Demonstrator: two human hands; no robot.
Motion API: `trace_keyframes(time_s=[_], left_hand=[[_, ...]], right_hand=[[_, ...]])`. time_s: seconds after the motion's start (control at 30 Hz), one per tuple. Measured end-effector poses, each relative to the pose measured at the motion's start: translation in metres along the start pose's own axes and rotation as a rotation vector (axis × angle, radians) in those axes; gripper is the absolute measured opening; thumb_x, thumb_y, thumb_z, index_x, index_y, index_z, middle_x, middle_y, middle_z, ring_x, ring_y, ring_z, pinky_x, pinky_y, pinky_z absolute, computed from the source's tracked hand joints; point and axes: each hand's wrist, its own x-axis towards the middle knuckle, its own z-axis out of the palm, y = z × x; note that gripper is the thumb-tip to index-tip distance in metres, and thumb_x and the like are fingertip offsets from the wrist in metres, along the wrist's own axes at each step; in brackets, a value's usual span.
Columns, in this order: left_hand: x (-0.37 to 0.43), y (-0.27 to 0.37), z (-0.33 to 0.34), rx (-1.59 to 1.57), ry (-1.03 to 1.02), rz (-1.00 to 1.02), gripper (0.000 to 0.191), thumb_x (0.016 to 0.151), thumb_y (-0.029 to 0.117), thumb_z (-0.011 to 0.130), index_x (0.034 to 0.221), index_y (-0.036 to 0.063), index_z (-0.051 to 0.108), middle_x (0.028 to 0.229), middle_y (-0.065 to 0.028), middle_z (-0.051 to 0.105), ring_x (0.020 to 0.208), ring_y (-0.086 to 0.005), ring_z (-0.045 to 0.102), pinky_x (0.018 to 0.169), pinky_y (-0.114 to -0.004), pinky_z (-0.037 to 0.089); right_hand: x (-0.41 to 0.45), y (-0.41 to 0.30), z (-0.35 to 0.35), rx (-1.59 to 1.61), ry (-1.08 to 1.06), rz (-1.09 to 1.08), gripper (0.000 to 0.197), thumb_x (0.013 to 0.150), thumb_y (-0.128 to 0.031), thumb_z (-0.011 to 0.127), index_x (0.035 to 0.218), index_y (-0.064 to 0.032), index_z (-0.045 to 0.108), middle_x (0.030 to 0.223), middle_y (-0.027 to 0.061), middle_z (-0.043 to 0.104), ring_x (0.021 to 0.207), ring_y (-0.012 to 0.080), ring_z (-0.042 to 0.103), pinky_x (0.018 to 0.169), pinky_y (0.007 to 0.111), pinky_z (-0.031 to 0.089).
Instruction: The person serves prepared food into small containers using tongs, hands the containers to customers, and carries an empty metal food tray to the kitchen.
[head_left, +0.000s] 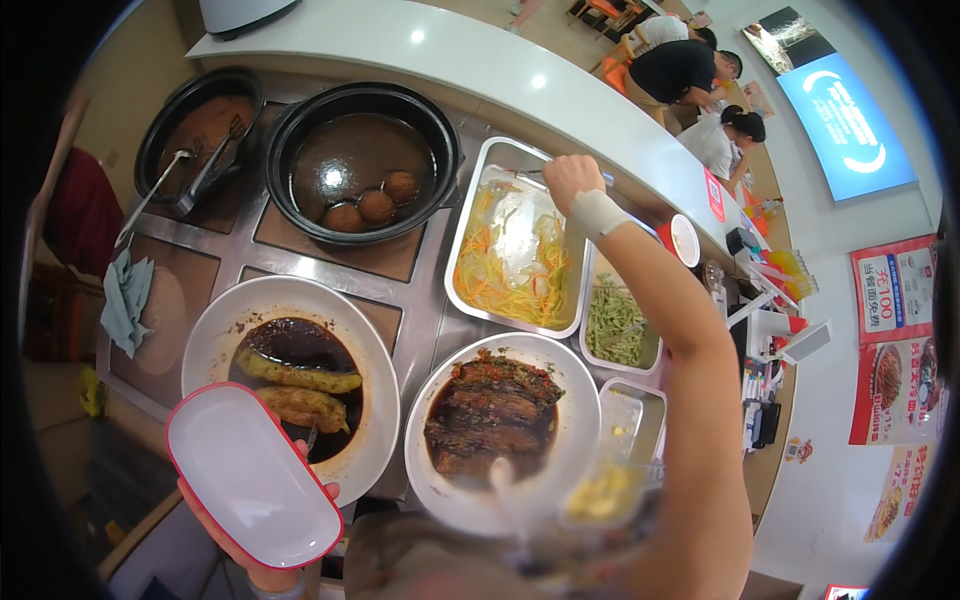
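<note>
My left hand (217, 529) grips an oval white dish (251, 476) with a red rim from beneath; its surface is bare. Part of a white bowl (202, 352), holding two yellowish cooked peppers or eggplants (300, 409) in dark sauce, lies behind that dish. My right hand (574, 181), below a pale wrist wrap, is closed around a thin metal utensil handle (525, 174) at the far rim of a steel tray (455, 262). Shredded yellow and orange vegetables (510, 289) lie in this tray. The utensil's working end cannot be made out.
Beside the tray stand a black pot (279, 161) with brown eggs (376, 206) in broth and another black pot (142, 161) with utensils. Nearer are a white bowl (581, 405) of dark sauced food and a tray of green shreds (615, 322). Seated people (675, 71) are beyond the white counter (480, 52).
</note>
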Motion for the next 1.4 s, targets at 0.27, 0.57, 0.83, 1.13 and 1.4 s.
trace_keyframes(time_s=[0.27,0.57,0.83,1.13,1.4], left_hand=[[0.001,0.002,0.002,-0.024,-0.019,-0.015,0.074,0.086,0.061,0.035,0.143,0.0157,0.019,0.141,-0.0092,0.033,0.118,-0.0374,0.045,0.080,-0.069,0.042],[0.008,-0.007,-0.003,-0.019,-0.140,-0.060,0.075,0.085,0.063,0.036,0.143,0.0179,0.019,0.141,-0.0116,0.033,0.119,-0.0388,0.044,0.078,-0.069,0.041],[0.010,-0.009,0.000,-0.058,-0.024,-0.033,0.071,0.087,0.059,0.036,0.142,0.0169,0.021,0.138,-0.0144,0.036,0.116,-0.0400,0.046,0.075,-0.067,0.046],[0.021,-0.009,-0.001,-0.004,-0.173,-0.045,0.063,0.091,0.054,0.033,0.142,0.0189,0.021,0.140,-0.0129,0.033,0.116,-0.0366,0.048,0.081,-0.066,0.045],[0.018,0.002,-0.003,0.026,-0.281,-0.137,0.071,0.088,0.061,0.034,0.144,0.0213,0.016,0.147,-0.0060,0.023,0.128,-0.0326,0.036,0.090,-0.065,0.034]], right_hand=[[-0.074,-0.058,-0.020,-0.107,0.139,-0.318,0.011,0.079,-0.014,0.053,0.083,-0.0064,0.060,0.077,0.0056,0.062,0.071,0.0194,0.061,0.059,0.033,0.043],[-0.077,0.016,0.010,-0.011,0.032,-0.025,0.009,0.077,-0.014,0.056,0.077,-0.0137,0.065,0.076,0.0036,0.065,0.070,0.0190,0.064,0.059,0.033,0.046],[-0.102,-0.011,0.003,0.026,-0.281,-0.034,0.012,0.076,-0.012,0.057,0.072,-0.0129,0.068,0.074,0.0053,0.067,0.072,0.0233,0.066,0.055,0.034,0.047],[-0.102,-0.011,-0.010,0.160,-0.371,0.040,0.010,0.073,-0.012,0.059,0.076,-0.0091,0.069,0.078,0.0099,0.067,0.075,0.0252,0.067,0.061,0.034,0.052],[-0.116,0.008,-0.046,0.317,-0.519,0.111,0.019,0.071,-0.016,0.060,0.085,-0.0061,0.068,0.084,0.0134,0.067,0.080,0.0294,0.066,0.069,0.039,0.051]])
